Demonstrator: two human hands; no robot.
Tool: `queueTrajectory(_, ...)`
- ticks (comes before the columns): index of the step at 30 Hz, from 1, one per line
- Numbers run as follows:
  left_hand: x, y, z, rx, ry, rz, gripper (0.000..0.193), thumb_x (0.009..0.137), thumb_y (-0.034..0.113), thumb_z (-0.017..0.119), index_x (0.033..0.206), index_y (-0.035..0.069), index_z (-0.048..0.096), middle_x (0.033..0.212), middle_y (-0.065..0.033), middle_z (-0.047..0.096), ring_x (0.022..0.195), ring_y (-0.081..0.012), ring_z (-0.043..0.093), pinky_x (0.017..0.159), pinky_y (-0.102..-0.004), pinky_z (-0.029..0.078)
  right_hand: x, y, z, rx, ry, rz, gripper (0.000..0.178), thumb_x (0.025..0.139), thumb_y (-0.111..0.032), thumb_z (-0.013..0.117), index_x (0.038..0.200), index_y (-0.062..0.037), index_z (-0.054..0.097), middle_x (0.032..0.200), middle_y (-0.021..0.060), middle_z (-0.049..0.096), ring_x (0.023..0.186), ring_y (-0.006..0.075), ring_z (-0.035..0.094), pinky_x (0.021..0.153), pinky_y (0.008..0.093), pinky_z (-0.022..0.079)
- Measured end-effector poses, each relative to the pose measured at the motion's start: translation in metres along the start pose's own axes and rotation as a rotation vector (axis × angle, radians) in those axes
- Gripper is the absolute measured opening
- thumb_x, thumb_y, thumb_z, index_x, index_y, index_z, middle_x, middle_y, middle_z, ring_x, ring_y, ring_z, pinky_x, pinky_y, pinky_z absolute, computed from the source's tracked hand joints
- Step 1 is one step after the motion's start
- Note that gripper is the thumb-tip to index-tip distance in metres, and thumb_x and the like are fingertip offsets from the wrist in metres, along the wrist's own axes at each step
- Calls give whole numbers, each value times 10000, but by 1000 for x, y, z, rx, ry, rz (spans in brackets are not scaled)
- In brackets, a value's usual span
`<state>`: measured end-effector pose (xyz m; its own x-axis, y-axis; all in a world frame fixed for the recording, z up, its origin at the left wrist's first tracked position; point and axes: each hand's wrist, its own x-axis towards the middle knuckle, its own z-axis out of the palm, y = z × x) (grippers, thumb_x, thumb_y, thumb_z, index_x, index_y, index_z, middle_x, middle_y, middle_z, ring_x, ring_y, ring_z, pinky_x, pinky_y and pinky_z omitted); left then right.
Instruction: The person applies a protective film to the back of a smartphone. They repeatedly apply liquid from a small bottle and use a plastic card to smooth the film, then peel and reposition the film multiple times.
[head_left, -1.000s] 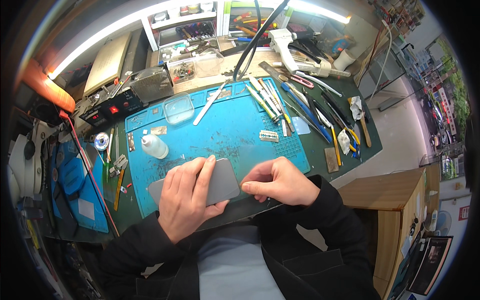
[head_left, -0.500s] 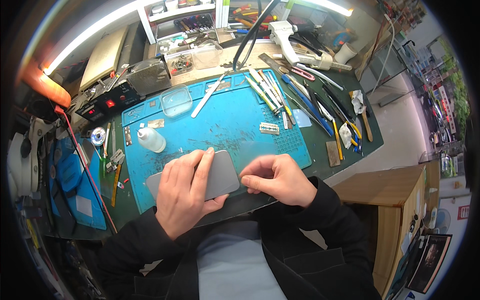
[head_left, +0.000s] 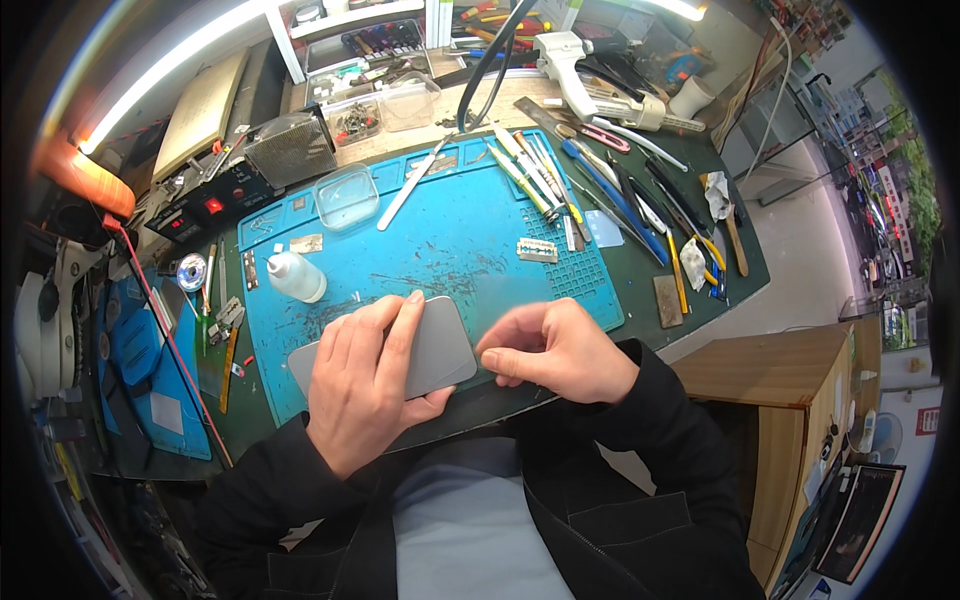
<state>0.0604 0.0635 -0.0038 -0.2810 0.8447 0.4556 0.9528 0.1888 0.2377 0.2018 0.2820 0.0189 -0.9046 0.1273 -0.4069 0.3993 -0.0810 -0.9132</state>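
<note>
My left hand (head_left: pixel 362 388) lies across a flat grey phone-shaped slab (head_left: pixel 441 345) with rounded corners, its fingers over the top face and its thumb under the near edge. The slab is tilted above the near edge of the blue work mat (head_left: pixel 420 248). Close beside the slab's right end, my right hand (head_left: pixel 560 352) is closed in a pinch, thumb against curled fingers. A faint bluish, see-through patch (head_left: pixel 512 292) shows just above those fingers, perhaps a thin sheet. What the pinch holds is too blurred to tell.
A white squeeze bottle (head_left: pixel 297 277) stands left of my hands. Behind are a clear plastic box (head_left: pixel 347 197) and a white-handled blade tool (head_left: pixel 412 184). A razor blade (head_left: pixel 537 250) lies on the mat's right part, near several pens and tweezers. A wooden cabinet (head_left: pixel 750 375) stands at right.
The view has shifted slightly. My left hand keeps its hold on the grey slab, and my right hand stays pinched by its right end with little visible movement.
</note>
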Motion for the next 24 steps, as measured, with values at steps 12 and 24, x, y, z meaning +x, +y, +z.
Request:
queueTrajectory(12, -1, -2, 2, -21, 18, 35, 909, 662, 258, 915, 1451, -45, 583, 1317, -188, 615, 1137, -366, 640, 965, -476, 517, 6, -8, -9, -59, -106, 57, 211, 998, -131, 754, 1108, 48, 774, 921, 50, 766, 765, 103, 699, 723, 263, 585)
queueTrajectory(24, -1, -2, 2, -23, -5, 5, 937, 636, 249, 920, 1461, -38, 580, 1317, -186, 617, 1156, -369, 636, 982, -483, 517, 4, -6, -5, -56, -56, 25, 241, 979, -124, 724, 1076, 93, 762, 895, 89, 768, 745, 128, 719, 699, 278, 601)
